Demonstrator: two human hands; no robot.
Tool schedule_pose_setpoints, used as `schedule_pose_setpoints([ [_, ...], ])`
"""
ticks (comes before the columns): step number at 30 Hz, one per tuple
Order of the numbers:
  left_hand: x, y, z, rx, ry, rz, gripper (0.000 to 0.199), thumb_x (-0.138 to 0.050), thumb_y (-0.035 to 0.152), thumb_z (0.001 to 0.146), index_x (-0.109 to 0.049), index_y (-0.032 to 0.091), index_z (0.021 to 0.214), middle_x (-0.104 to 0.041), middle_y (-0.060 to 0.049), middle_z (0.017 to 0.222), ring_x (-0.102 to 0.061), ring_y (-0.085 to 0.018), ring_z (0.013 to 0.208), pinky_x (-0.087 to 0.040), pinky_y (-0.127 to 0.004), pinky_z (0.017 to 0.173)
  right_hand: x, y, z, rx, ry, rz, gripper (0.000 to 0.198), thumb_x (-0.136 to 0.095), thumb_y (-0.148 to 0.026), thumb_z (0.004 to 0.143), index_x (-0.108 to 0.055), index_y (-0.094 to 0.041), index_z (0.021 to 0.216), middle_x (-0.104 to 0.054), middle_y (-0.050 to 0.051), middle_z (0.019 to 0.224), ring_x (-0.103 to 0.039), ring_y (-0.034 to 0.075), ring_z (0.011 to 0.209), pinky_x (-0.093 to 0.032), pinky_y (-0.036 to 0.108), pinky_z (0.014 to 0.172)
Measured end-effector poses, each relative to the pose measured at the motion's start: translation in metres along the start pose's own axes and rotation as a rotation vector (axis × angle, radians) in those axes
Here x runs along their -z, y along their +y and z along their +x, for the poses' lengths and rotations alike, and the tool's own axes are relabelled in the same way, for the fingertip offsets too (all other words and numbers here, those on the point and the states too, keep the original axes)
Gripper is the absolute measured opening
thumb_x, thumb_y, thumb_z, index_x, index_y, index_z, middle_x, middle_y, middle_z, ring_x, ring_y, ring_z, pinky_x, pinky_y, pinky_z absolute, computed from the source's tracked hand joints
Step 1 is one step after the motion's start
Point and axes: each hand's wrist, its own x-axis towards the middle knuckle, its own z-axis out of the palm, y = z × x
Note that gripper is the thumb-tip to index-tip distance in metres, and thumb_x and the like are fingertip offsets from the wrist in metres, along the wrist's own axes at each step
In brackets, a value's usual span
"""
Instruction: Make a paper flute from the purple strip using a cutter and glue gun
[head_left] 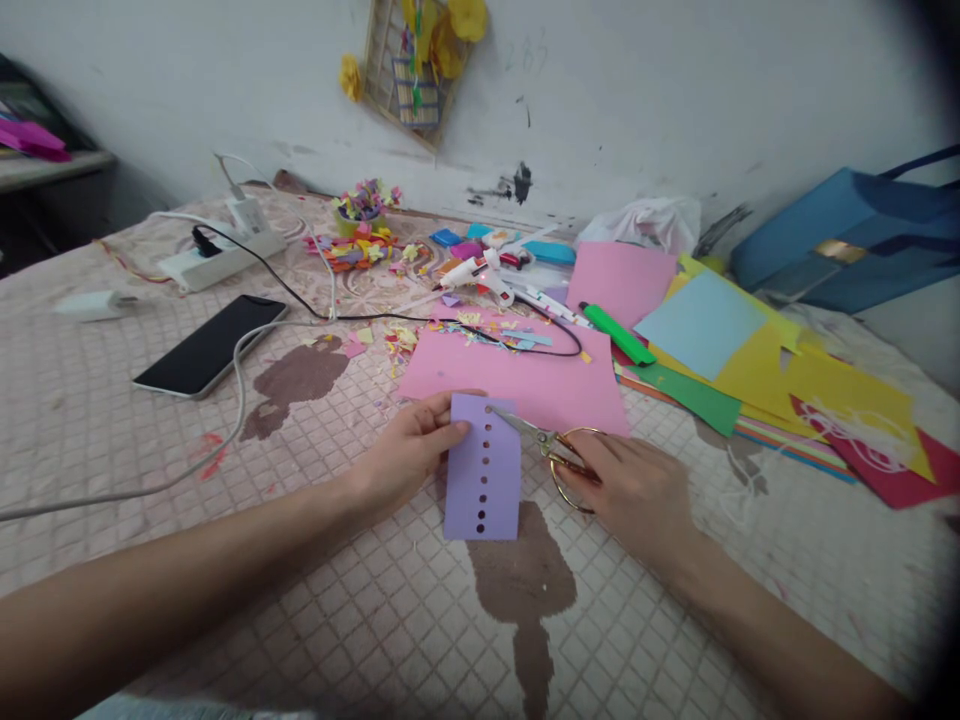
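A strip of purple paper (499, 480) with a column of several round holes is pinched by its upper left edge in my left hand (420, 435). My right hand (637, 495) grips a pair of gold-handled scissors (541, 436), its fingers in and around the loops. The scissor tips lie at the topmost hole, near the paper's upper edge. Whether the blades are fully closed is hard to make out. Just behind the purple paper, a large pink sheet (525, 378) lies on the table, with small paper scraps (495, 328) on its far part.
A glue gun (476, 272) rests at the back middle, its black cable looping over the pink sheet. On the left are a phone (214, 345), a power strip (223, 258) and a white cable. Coloured paper (705, 320), a green marker (619, 335) and a blue bag (840, 240) occupy the right.
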Motion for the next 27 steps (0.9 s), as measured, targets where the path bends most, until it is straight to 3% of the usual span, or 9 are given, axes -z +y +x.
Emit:
schedule_pose_setpoints([
  [2, -0.001, 0.002, 0.000, 0.003, 0.000, -0.025, 0.034, -0.057, 0.016, 0.084, -0.055, 0.017, 0.117, -0.066, -0.008, 0.105, -0.063, -0.017, 0.090, -0.046, -0.031, 0.084, -0.001, 0.000, -0.001, -0.083, -0.027, 0.102, 0.014, -0.058, -0.033, 0.085, -0.060, -0.019, 0.082, -0.064, -0.003, 0.062, -0.059, 0.014, 0.055, -0.037, 0.026, 0.053],
  [5, -0.004, 0.005, -0.002, 0.024, 0.007, -0.047, 0.032, -0.058, 0.016, 0.083, -0.057, 0.016, 0.115, -0.066, -0.008, 0.105, -0.063, -0.017, 0.089, -0.047, -0.030, 0.082, 0.000, -0.002, 0.000, -0.324, -0.143, 0.412, 0.017, -0.058, -0.036, 0.084, -0.058, -0.020, 0.079, -0.052, -0.006, 0.051, -0.049, 0.010, 0.044, -0.034, 0.023, 0.046],
  [8, -0.006, 0.007, -0.003, 0.054, 0.003, -0.058, 0.029, -0.059, 0.014, 0.082, -0.058, 0.014, 0.112, -0.067, -0.008, 0.102, -0.063, -0.016, 0.085, -0.048, -0.029, 0.080, 0.004, -0.006, 0.004, -0.551, -0.258, 0.774, 0.021, -0.057, -0.040, 0.083, -0.055, -0.020, 0.077, -0.053, -0.004, 0.056, -0.048, 0.010, 0.048, -0.035, 0.022, 0.046],
  [14, -0.010, 0.006, -0.007, 0.114, -0.076, -0.085, 0.029, -0.058, 0.014, 0.082, -0.059, 0.013, 0.111, -0.066, -0.010, 0.107, -0.064, -0.016, 0.085, -0.049, -0.030, 0.081, 0.006, -0.021, 0.012, -0.700, -0.338, 1.261, 0.024, -0.068, -0.036, 0.074, -0.052, -0.020, 0.082, -0.062, -0.001, 0.078, -0.055, 0.011, 0.066, -0.041, 0.022, 0.056],
  [18, -0.011, 0.002, -0.008, 0.111, -0.078, -0.074, 0.029, -0.060, 0.012, 0.081, -0.059, 0.012, 0.110, -0.068, -0.010, 0.101, -0.065, -0.016, 0.083, -0.049, -0.030, 0.080, 0.006, -0.027, 0.014, -0.764, -0.333, 1.360, 0.022, -0.068, -0.031, 0.075, -0.050, -0.020, 0.081, -0.059, -0.003, 0.075, -0.050, 0.008, 0.060, -0.038, 0.020, 0.053],
  [27, -0.010, -0.001, -0.008, 0.153, -0.096, -0.039, 0.028, -0.063, 0.017, 0.080, -0.061, 0.014, 0.107, -0.067, -0.009, 0.102, -0.064, -0.016, 0.084, -0.049, -0.029, 0.078, 0.005, -0.025, 0.013, -0.794, -0.345, 1.312, 0.023, -0.066, -0.032, 0.076, -0.050, -0.019, 0.086, -0.053, -0.003, 0.073, -0.043, 0.008, 0.056, -0.036, 0.021, 0.050],
])
